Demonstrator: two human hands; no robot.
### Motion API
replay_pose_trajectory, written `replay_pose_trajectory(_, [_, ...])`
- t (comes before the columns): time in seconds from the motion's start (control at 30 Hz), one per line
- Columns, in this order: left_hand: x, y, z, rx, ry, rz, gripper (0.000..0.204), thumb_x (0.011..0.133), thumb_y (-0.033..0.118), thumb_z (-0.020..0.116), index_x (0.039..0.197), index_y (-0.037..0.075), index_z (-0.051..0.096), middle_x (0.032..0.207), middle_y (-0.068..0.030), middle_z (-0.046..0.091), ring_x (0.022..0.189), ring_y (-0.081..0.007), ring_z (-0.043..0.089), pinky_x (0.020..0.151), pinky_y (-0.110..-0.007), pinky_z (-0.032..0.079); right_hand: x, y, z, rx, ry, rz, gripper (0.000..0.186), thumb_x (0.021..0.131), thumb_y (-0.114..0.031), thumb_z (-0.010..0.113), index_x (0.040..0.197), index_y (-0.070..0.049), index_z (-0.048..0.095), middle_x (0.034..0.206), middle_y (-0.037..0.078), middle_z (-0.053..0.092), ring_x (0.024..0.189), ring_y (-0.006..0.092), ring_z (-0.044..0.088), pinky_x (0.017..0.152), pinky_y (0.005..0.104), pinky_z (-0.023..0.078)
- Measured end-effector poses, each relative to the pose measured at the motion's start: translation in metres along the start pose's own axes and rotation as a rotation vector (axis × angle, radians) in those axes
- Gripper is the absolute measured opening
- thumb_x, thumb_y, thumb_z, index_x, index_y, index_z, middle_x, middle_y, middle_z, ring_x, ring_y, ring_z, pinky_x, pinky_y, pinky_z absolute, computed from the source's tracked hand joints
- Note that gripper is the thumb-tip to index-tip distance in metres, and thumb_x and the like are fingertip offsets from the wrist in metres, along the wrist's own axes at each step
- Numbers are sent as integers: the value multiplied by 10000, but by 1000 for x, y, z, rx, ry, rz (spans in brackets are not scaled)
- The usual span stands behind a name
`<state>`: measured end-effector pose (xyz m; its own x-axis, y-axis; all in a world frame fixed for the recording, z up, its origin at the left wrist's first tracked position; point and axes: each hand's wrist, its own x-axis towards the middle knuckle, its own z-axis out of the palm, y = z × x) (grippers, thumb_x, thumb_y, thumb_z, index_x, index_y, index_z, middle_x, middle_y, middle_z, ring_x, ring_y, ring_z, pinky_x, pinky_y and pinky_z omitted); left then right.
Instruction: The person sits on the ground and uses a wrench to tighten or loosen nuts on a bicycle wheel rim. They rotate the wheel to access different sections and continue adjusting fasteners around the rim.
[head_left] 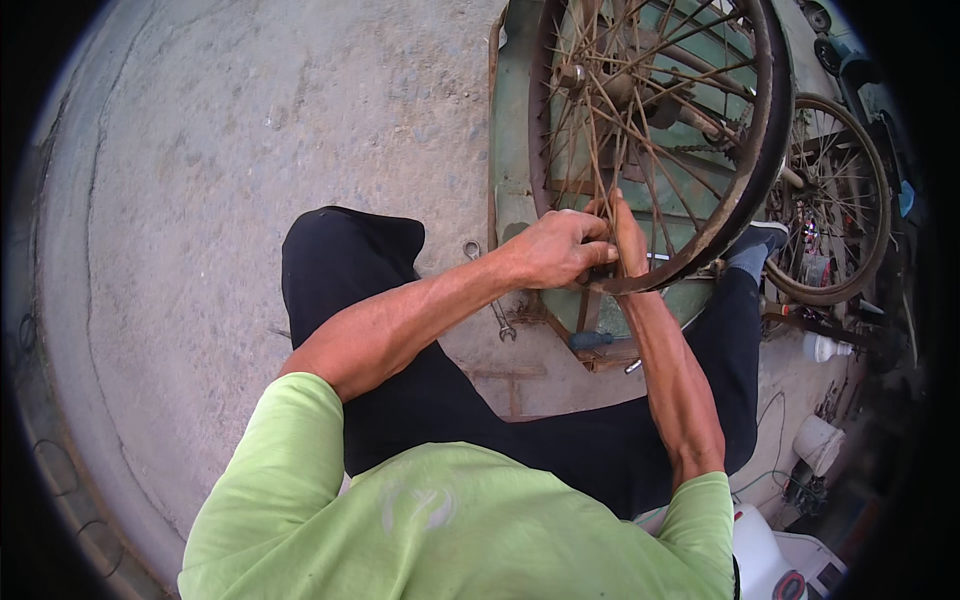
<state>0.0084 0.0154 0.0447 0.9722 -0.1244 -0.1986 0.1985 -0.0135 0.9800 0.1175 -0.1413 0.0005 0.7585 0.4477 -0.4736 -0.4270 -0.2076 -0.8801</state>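
A rusty spoked bicycle wheel [745, 170] stands upright in front of me, its rim near my knees. My left hand [555, 248] is closed around spokes just inside the lower rim. My right hand [628, 235] reaches up beside it, fingers pinched on a spoke [600, 160] close to the rim. The two hands touch each other. Whether either hand also holds a small tool is hidden by the fingers.
A spanner [490, 290] lies on the concrete ground [250, 150] by my left knee. A green metal base [512, 140] lies under the wheel. A second wheel [835, 200] stands at right, with a white bottle [825, 347], white bucket [820, 442] and blue-handled tool [590, 340] nearby.
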Motion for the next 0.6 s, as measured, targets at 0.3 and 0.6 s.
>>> replay_pose_trajectory(0.3, [3, -5, 1, 231, 180, 138, 377, 925, 284, 768, 1038, -64, 673, 869, -198, 742, 791, -286, 724, 727, -423, 556, -22, 8, -1, 244, -20, -1, 401, 1115, -392, 525, 1221, -29, 660, 1088, 80, 733, 942, 191, 722, 816, 340, 600])
replay_pose_trajectory(0.6, [-6, 12, 9, 207, 194, 48, 392, 920, 252, 703, 1102, -60, 552, 813, -224, 718, 729, -341, 708, 688, -461, 540, -51, 13, -17, 248, 18, -38, 169, 1085, -209, 616, 1059, -53, 675, 948, 12, 682, 857, 113, 633, 780, 288, 505])
